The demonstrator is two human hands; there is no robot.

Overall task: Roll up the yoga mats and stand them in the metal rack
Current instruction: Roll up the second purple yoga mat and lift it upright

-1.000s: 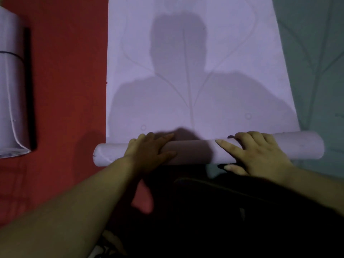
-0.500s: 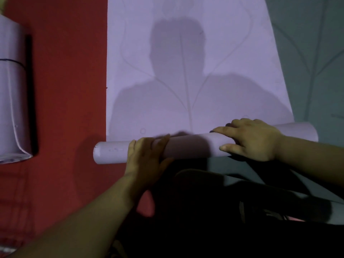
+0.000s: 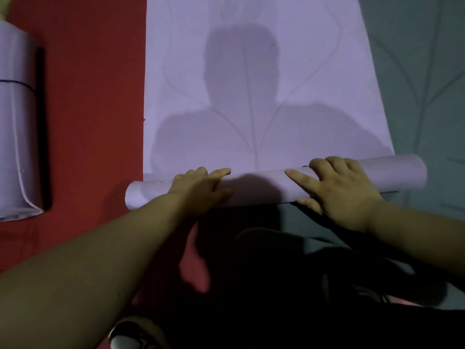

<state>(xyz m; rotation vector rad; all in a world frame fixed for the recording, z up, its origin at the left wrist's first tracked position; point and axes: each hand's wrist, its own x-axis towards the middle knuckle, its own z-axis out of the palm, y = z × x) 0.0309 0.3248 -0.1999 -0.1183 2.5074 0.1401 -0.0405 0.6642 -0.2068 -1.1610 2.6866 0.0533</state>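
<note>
With both palms pressed flat, left hand [image 3: 198, 190] and right hand [image 3: 337, 190] spread wide on the half-rolled lilac yoga mat [image 3: 251, 96], roll [image 3: 264, 188] lying crosswise near the knees, red mat [image 3: 93, 96] left, green mat [image 3: 422, 84] right, another rolled mat [image 3: 15, 127] far left.

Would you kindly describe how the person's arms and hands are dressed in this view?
Both are bare: the left hand and right hand wear no gloves, rings or watch, and the forearms show no sleeves as far as the frame reaches. The fingers have short, unpainted nails.
</note>
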